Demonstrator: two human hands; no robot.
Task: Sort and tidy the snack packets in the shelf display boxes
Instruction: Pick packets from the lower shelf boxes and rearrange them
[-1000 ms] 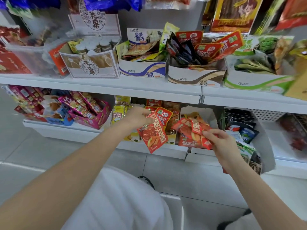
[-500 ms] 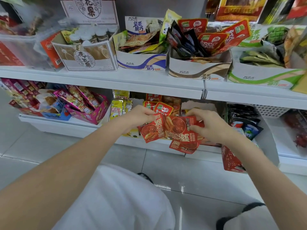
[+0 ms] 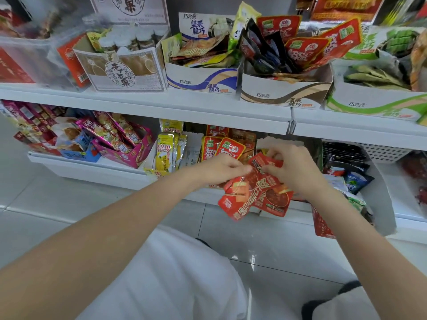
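Pretty clearly a small shop or convenience store, snack aisle. You've got white metal retail shelves [image 3: 208, 107] in two tiers, packed with cardboard display boxes [image 3: 203, 80] with printed brand fronts, each stuffed with many identical little snack packets [image 3: 305, 49]. There's a pink display box [image 3: 129, 155] of wrapped bars on the lower shelf, yellow sachets [image 3: 165, 153] lined up beside it, and a white plastic basket [image 3: 383, 152] off to the right. Pale glossy floor tiles [image 3: 57, 204] below, like a store floor.
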